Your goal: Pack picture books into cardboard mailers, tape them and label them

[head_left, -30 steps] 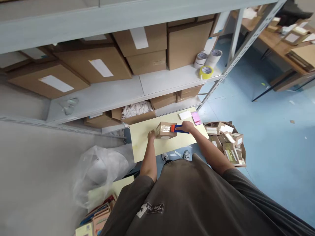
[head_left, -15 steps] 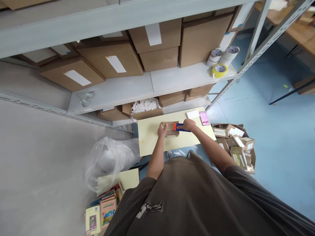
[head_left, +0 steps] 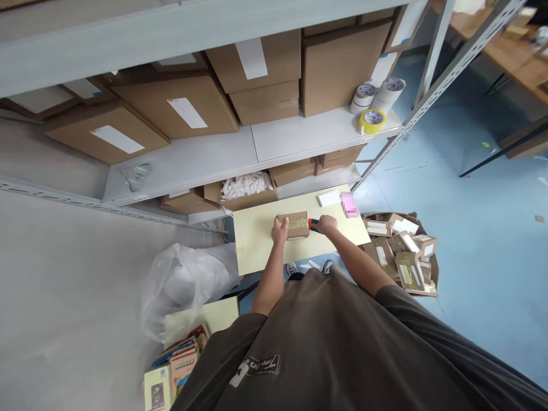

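A small brown cardboard box lies on a pale yellow table below me. My left hand grips the box's left end, fingers curled over its edge. My right hand is closed round the blue handle of a red-and-blue tape dispenser, which presses against the box's right side. A white card and a pink item lie at the table's far right corner.
Grey metal shelving with large cardboard boxes stands behind the table; tape rolls sit at its right end. An open carton of small boxes is on the blue floor at right. A clear plastic bag and books lie at left.
My left hand slid from the table beside the box onto its left end. The tape dispenser moved in closer against the box's right side. The view shifted slightly.
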{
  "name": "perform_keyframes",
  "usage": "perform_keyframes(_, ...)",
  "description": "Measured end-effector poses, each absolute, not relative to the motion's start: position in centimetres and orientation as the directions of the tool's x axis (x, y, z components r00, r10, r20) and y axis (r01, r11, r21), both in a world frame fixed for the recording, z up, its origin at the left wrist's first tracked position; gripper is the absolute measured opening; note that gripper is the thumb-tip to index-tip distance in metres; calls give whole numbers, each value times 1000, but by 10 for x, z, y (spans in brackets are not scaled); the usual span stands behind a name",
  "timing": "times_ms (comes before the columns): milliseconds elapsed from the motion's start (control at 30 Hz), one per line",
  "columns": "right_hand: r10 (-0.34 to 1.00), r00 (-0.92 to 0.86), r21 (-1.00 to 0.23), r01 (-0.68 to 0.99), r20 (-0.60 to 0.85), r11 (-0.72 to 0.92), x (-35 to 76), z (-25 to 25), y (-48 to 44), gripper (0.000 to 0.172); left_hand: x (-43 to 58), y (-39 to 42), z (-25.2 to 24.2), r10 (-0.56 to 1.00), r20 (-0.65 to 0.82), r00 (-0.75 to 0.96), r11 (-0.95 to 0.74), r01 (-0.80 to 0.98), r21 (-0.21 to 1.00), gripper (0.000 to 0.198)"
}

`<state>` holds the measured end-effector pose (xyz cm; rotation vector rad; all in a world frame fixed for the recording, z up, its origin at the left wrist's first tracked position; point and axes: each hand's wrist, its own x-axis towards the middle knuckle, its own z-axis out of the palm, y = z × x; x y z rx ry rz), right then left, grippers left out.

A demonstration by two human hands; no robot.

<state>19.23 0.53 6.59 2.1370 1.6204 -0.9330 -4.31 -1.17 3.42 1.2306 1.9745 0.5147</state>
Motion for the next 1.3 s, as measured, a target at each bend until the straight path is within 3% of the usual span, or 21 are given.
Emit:
perform_keyframes(133, 714, 181, -138, 921, -677, -364, 169, 28, -8, 57, -44, -12, 36, 879, -399, -261, 473, 584, 660, 61)
perform_keyframes(267, 673, 362, -104, 831, -645, -546, 196, -1, -34, 48, -47, -13, 32, 894, -378, -241, 446, 565, 694, 63)
perform_keyframes(433, 658, 343, -170, 793, -670, -586, 230, -9, -56, 49, -52, -9, 28, 902, -371, -220, 427, 572, 700, 62)
perform_keyframes(533, 752, 351, -288, 769, -558, -571, 221, 3, -60, 45, -52, -10, 27, 897, -376, -235, 439, 583, 684, 65)
perform_keyframes(700, 889, 142, -682, 592, -435, -429, 154, 32, -60, 46, -48, -11, 29, 896, -371, -245, 441, 596, 671, 62)
perform_keyframes(867, 890, 168, -720, 533, -423, -443, 115, 52, -50, 64, -40, -1, 36, 890, -369, -267, 455, 573, 681, 60)
perform_keyframes(1000, 922, 163, -748, 543, -352, -382, 136, 57, -36, 59, -37, 8, 38, 959, -214, -186, 278, 464, 841, 64)
perform_keyframes(1067, 908, 175, -750, 515, -381, -414, 147, 52, -33, 57, -38, 8, 31, 972, -180, -148, 229, 466, 855, 66)
perform_keyframes(1200, 836, 173, -724, 430, -521, -540, 149, 26, -39, 62, -42, -6, 4, 923, -382, -58, 360, 485, 797, 64)
perform_keyframes(1300, 852, 172, -715, 475, -495, -512, 139, 3, -53, 69, -39, -24, -16, 867, -498, -16, 443, 481, 757, 62)
